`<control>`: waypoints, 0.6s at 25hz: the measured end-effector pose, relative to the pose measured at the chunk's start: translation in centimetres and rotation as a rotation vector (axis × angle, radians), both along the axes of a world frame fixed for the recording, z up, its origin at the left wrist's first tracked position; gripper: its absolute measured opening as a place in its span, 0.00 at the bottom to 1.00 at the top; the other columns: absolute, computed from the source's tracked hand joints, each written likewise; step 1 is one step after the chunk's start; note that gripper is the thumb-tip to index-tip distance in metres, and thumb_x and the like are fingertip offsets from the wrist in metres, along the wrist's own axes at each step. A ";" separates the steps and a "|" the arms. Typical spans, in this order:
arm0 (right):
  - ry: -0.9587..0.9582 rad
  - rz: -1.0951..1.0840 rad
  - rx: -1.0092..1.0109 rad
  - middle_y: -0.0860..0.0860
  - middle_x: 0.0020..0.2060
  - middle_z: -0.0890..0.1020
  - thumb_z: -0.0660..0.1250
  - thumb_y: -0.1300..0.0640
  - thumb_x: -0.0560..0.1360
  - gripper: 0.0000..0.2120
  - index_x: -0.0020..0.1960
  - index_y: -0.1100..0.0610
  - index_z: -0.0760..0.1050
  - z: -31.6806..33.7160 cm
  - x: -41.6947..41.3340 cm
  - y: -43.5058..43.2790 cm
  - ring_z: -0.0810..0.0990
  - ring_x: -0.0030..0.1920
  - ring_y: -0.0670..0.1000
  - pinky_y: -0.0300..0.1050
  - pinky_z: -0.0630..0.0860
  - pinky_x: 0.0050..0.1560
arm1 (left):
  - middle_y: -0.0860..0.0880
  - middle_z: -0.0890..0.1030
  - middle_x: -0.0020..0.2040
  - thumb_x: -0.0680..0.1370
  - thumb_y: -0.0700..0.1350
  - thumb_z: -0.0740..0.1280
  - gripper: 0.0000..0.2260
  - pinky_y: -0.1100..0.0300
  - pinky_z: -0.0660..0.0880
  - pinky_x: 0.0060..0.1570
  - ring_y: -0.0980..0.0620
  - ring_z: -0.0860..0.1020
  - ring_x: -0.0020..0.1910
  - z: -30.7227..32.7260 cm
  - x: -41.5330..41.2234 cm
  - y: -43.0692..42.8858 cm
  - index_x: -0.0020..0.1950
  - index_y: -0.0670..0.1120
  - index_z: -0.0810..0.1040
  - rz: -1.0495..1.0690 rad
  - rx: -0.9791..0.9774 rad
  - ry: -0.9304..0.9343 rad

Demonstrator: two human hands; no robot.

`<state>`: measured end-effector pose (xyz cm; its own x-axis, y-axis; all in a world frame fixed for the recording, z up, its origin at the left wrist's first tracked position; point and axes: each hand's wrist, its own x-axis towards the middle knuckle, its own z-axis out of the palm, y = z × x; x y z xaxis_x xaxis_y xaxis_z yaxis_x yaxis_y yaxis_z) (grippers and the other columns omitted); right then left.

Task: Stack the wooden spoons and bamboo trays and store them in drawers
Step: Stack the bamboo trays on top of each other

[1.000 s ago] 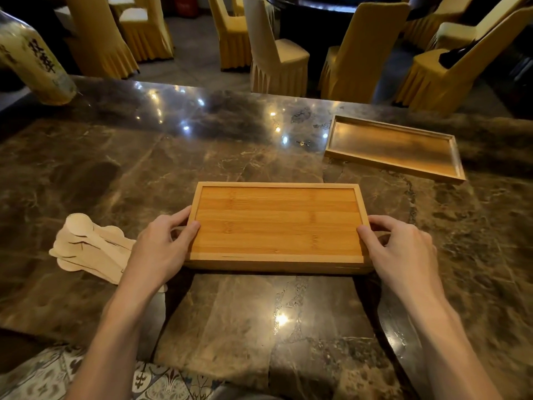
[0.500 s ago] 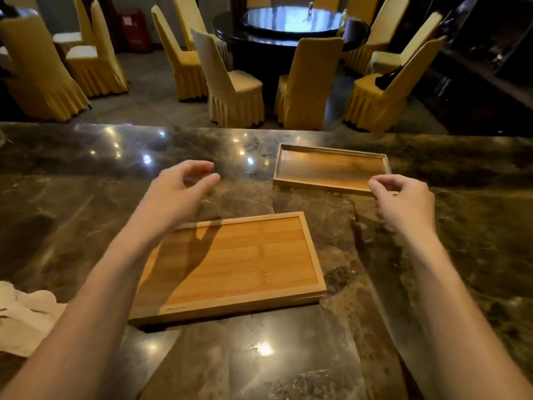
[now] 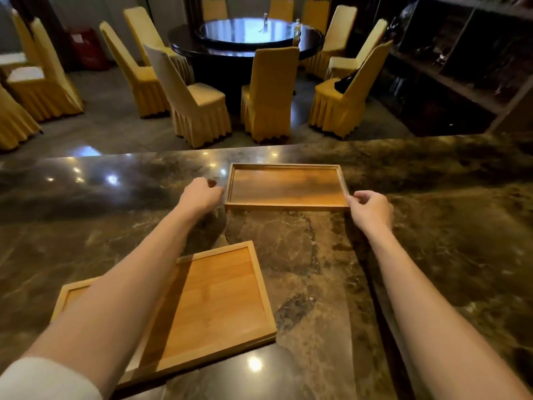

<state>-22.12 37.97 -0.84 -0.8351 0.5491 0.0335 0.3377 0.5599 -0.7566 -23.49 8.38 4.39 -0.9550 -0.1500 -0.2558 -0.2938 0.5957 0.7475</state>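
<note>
Two bamboo trays lie flat on the marble counter (image 3: 432,255). The near tray (image 3: 219,307) sits at the lower left, partly hidden under my left forearm. The far tray (image 3: 288,187) rests close to the counter's back edge. My left hand (image 3: 200,194) hovers with curled fingers just beside the far tray's left rim, holding nothing. My right hand (image 3: 370,207) is at that tray's near right corner, its thumb tip touching the rim and its fingers loosely curled. The wooden spoons are out of view.
Beyond the counter's back edge are several yellow-covered chairs (image 3: 269,90) around a dark round table (image 3: 245,36). Dark shelving (image 3: 461,67) fills the right background. Bare marble lies between the two trays and to the right.
Both hands let go of the near tray and stretched forward to the far tray's two ends. The view tilted up, and the spoons left the frame.
</note>
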 end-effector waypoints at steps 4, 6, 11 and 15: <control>-0.053 0.051 0.043 0.55 0.56 0.81 0.67 0.50 0.74 0.18 0.60 0.59 0.77 -0.7 -2.2 0.8 0.77 0.58 0.55 0.47 0.72 0.56 | 0.43 0.78 0.54 0.79 0.45 0.62 0.13 0.61 0.72 0.39 0.51 0.76 0.45 -1.6 -2.0 1.0 0.61 0.42 0.73 -0.019 -0.059 -0.050; -0.057 0.070 0.076 0.55 0.56 0.81 0.67 0.49 0.74 0.18 0.60 0.59 0.77 -1.0 -2.8 0.7 0.77 0.58 0.55 0.49 0.72 0.56 | 0.44 0.78 0.54 0.79 0.44 0.62 0.12 0.62 0.72 0.39 0.51 0.76 0.46 -2.2 -2.7 1.4 0.61 0.42 0.74 -0.029 -0.083 -0.056; -0.015 0.047 0.181 0.55 0.53 0.82 0.67 0.53 0.75 0.15 0.58 0.59 0.78 -1.6 -3.1 0.3 0.79 0.54 0.55 0.50 0.75 0.53 | 0.43 0.78 0.57 0.79 0.43 0.62 0.14 0.59 0.75 0.44 0.49 0.78 0.51 -2.9 -3.6 1.3 0.64 0.43 0.73 -0.038 -0.118 -0.033; -0.006 0.032 0.201 0.57 0.53 0.82 0.65 0.55 0.76 0.14 0.58 0.60 0.78 -1.2 -2.7 -0.3 0.79 0.54 0.56 0.51 0.75 0.54 | 0.42 0.77 0.60 0.79 0.42 0.61 0.16 0.56 0.75 0.50 0.48 0.77 0.54 -2.9 -3.3 1.3 0.67 0.43 0.70 -0.036 -0.146 -0.014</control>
